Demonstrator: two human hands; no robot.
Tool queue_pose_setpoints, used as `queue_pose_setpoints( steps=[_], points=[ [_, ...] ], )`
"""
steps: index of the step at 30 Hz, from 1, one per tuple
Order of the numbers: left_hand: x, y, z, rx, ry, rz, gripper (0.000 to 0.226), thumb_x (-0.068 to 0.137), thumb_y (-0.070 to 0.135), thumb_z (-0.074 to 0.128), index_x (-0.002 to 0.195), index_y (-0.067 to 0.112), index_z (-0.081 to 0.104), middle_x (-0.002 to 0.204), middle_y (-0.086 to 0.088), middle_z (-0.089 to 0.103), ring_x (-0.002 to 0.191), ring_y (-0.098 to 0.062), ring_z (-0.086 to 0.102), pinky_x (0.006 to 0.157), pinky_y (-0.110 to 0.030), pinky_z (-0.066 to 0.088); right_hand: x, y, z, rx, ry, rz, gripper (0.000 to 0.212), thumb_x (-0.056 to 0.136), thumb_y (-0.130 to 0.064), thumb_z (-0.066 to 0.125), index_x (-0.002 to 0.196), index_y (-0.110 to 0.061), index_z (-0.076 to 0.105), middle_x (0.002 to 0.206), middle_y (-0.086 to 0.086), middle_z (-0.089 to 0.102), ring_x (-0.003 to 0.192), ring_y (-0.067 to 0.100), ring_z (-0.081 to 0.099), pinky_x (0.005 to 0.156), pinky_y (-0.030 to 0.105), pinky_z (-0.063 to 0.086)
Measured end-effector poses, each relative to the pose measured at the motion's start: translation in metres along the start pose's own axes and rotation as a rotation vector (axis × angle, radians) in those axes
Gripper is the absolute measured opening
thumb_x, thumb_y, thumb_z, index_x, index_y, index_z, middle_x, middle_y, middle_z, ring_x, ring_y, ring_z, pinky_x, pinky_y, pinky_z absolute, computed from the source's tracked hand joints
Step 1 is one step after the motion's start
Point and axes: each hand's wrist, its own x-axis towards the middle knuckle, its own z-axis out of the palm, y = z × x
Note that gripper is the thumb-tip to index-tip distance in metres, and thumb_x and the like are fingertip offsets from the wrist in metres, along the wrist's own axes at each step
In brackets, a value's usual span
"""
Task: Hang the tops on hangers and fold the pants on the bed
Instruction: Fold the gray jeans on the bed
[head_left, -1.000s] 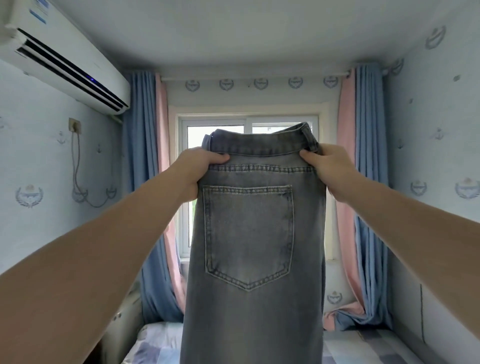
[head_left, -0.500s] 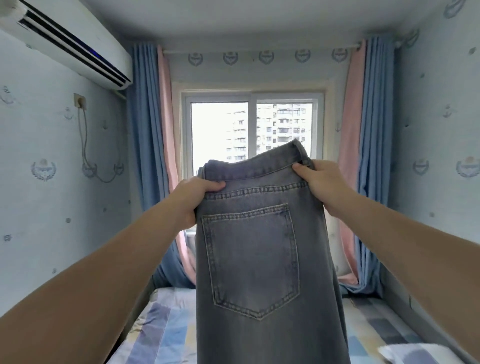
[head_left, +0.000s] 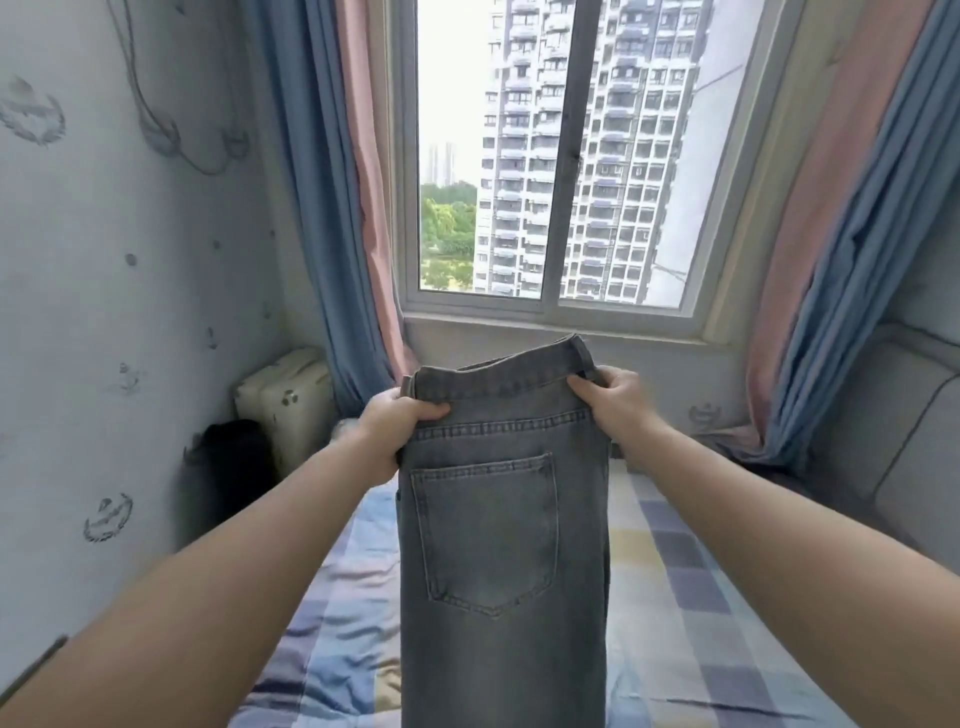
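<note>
Jeans (head_left: 498, 545) of grey washed denim hang in the middle of the view, held up by the waistband in front of the person. The left hand (head_left: 397, 428) grips the left end of the waistband, its fingers and thumb curled round the cloth. The right hand (head_left: 615, 402) grips the right end in the same way. The right end stands a little higher, so the waistband is tilted and rises toward the right. Both arms are stretched forward.

One back pocket (head_left: 485, 530) faces the camera, and the jeans look folded lengthwise, one leg upon the other. The cloth runs straight down and leaves the picture at the lower edge, so the leg ends are not visible. I cannot tell whether they touch the bed.

The bed (head_left: 685, 597) lies below and behind the jeans, covered with a checked sheet in blue, yellow, pink and purple, a little wrinkled on the left side.

Behind the hands is a window (head_left: 561, 306), and through it a tall apartment block and some green trees show. Curtains of blue and pink cloth hang on both sides of it, the left curtain (head_left: 322, 208) and the right curtain (head_left: 831, 234). In the left corner stands a white boxy thing (head_left: 285, 400), with a dark blurred thing (head_left: 234, 462) just beside it. The left wall (head_left: 104, 312) carries pale paper with small emblems.
</note>
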Motion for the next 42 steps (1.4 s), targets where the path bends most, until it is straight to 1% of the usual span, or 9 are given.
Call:
queue_pose_setpoints(
  steps=[4, 7, 13, 18, 21, 25, 30, 36, 42],
  points=[
    [0.107, -0.070, -0.040, 0.058, 0.105, -0.135, 0.029, 0.083, -0.003, 0.073, 0.111, 0.004, 0.068, 0.104, -0.016, 0.076, 0.095, -0.034, 0.073, 0.085, -0.044, 0.060, 0.082, 0.089, 0.083, -0.048, -0.059, 0.148, 0.005, 0.094, -0.011, 0.067, 0.091, -0.011, 0.071, 0.095, 0.010, 0.074, 0.084, 0.020, 0.064, 0.079, 0.036, 0.053],
    [0.191, -0.137, -0.073, 0.138, 0.144, -0.224, 0.028, 0.081, -0.007, 0.073, 0.106, 0.006, 0.069, 0.103, -0.014, 0.075, 0.096, -0.034, 0.071, 0.087, -0.045, 0.058, 0.135, 0.169, 0.148, -0.095, -0.082, 0.272, 0.009, 0.093, -0.011, 0.069, 0.085, -0.014, 0.070, 0.088, 0.005, 0.073, 0.085, 0.024, 0.065, 0.076, 0.034, 0.053],
    [0.353, -0.285, -0.128, 0.243, 0.214, -0.298, 0.028, 0.082, -0.006, 0.073, 0.090, 0.019, 0.066, 0.095, -0.003, 0.071, 0.094, -0.027, 0.065, 0.081, -0.036, 0.053, 0.234, 0.332, 0.263, -0.250, -0.088, 0.355, 0.010, 0.090, -0.021, 0.072, 0.088, -0.011, 0.073, 0.091, 0.005, 0.075, 0.095, 0.032, 0.068, 0.087, 0.050, 0.055],
    [0.462, -0.389, -0.158, 0.330, 0.242, -0.245, 0.034, 0.089, 0.005, 0.072, 0.120, 0.013, 0.062, 0.117, -0.009, 0.069, 0.105, -0.027, 0.064, 0.095, -0.040, 0.053, 0.301, 0.445, 0.339, -0.362, -0.027, 0.335, 0.013, 0.093, -0.024, 0.067, 0.095, -0.012, 0.071, 0.096, 0.005, 0.073, 0.097, 0.030, 0.065, 0.087, 0.045, 0.053],
    [0.500, -0.436, -0.171, 0.508, 0.157, -0.267, 0.071, 0.092, 0.023, 0.070, 0.153, 0.021, 0.033, 0.149, -0.008, 0.047, 0.133, -0.031, 0.048, 0.113, -0.046, 0.039, 0.323, 0.496, 0.370, -0.436, -0.072, 0.347, 0.030, 0.098, -0.024, 0.060, 0.127, -0.017, 0.058, 0.129, 0.005, 0.064, 0.119, 0.029, 0.058, 0.102, 0.047, 0.047],
    [0.504, -0.490, -0.178, 0.860, 0.057, -0.276, 0.086, 0.091, 0.049, 0.065, 0.160, 0.033, 0.014, 0.167, 0.000, 0.016, 0.152, -0.029, 0.017, 0.122, -0.046, 0.020, 0.306, 0.555, 0.387, -0.597, -0.206, 0.343, 0.061, 0.099, -0.034, 0.058, 0.152, -0.025, 0.032, 0.156, 0.002, 0.040, 0.143, 0.028, 0.037, 0.114, 0.055, 0.032],
    [0.474, -0.529, -0.176, 1.089, -0.048, -0.215, 0.080, 0.093, 0.059, 0.054, 0.158, 0.041, 0.011, 0.169, 0.007, 0.001, 0.154, -0.021, -0.003, 0.121, -0.047, 0.009, 0.252, 0.592, 0.386, -0.838, -0.366, 0.340, 0.065, 0.100, -0.052, 0.045, 0.156, -0.042, 0.013, 0.166, -0.009, 0.017, 0.153, 0.022, 0.009, 0.118, 0.058, 0.014],
    [0.420, -0.526, -0.158, 1.226, -0.136, -0.040, 0.076, 0.094, 0.063, 0.046, 0.157, 0.043, 0.009, 0.169, 0.007, -0.007, 0.153, -0.020, -0.012, 0.123, -0.048, 0.003, 0.210, 0.583, 0.372, -0.986, -0.507, 0.270, 0.067, 0.098, -0.062, 0.034, 0.154, -0.052, -0.001, 0.168, -0.013, 0.000, 0.154, 0.018, -0.006, 0.119, 0.058, 0.002],
    [0.340, -0.522, -0.142, 1.228, -0.179, -0.099, 0.076, 0.095, 0.062, 0.046, 0.157, 0.044, 0.007, 0.169, 0.007, -0.009, 0.153, -0.020, -0.014, 0.123, -0.049, 0.000, 0.157, 0.554, 0.329, -1.144, -0.637, 0.136, 0.070, 0.098, -0.064, 0.029, 0.156, -0.046, -0.006, 0.168, -0.011, -0.005, 0.154, 0.021, -0.009, 0.119, 0.059, 0.000]
  ],
)
